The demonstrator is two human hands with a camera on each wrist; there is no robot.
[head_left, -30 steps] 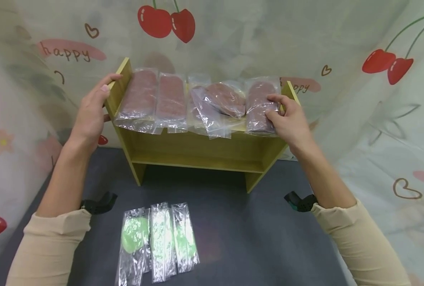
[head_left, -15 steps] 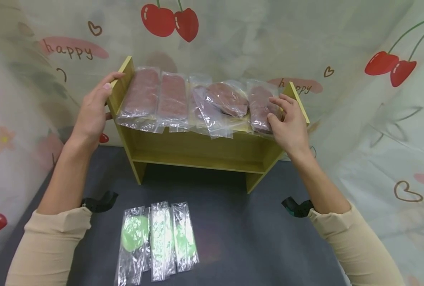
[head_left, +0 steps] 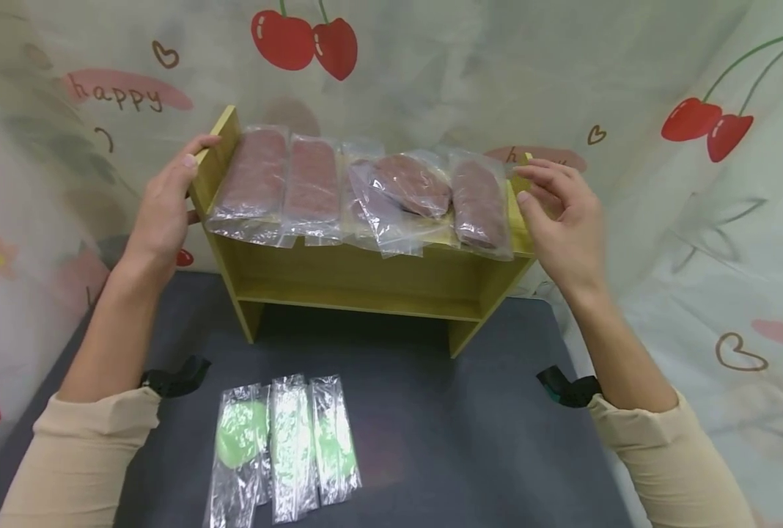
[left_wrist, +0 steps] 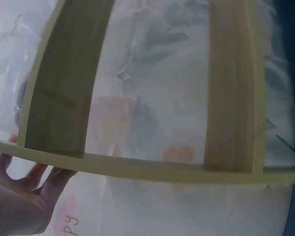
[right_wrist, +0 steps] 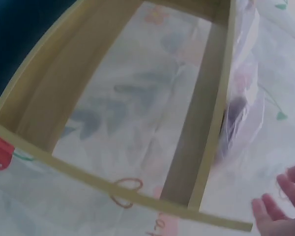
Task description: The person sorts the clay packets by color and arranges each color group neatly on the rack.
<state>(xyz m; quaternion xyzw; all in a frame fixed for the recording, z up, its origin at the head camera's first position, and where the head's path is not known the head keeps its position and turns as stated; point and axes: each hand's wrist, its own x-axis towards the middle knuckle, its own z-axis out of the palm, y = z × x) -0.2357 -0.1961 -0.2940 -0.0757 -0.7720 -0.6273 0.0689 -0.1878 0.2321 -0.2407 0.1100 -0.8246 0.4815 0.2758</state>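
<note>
A small pale wooden shelf (head_left: pixel 358 297) carries several clear zip bags with flat reddish-brown pieces on its top board. My left hand (head_left: pixel 167 198) holds the shelf's left side panel near the top; its fingers (left_wrist: pixel 54 184) lie against the panel's outer face in the left wrist view. The rightmost bag (head_left: pixel 480 205) lies flat with an oblong piece inside. Just right of it, my right hand (head_left: pixel 566 227) hovers by the right side panel with bent, parted fingers and nothing in them. In the right wrist view those fingers (right_wrist: pixel 290 191) stand apart from the panel.
Clear bags with green pieces (head_left: pixel 282 440) lie on the dark tabletop (head_left: pixel 464 440) in front of the shelf. A printed curtain (head_left: pixel 431 66) with cherries surrounds the table. The shelf's lower board (head_left: pixel 358 301) bears nothing visible.
My right hand has let go of the rightmost bag and moved right, away from it. That bag now lies slightly tilted. The left hand keeps its place on the panel.
</note>
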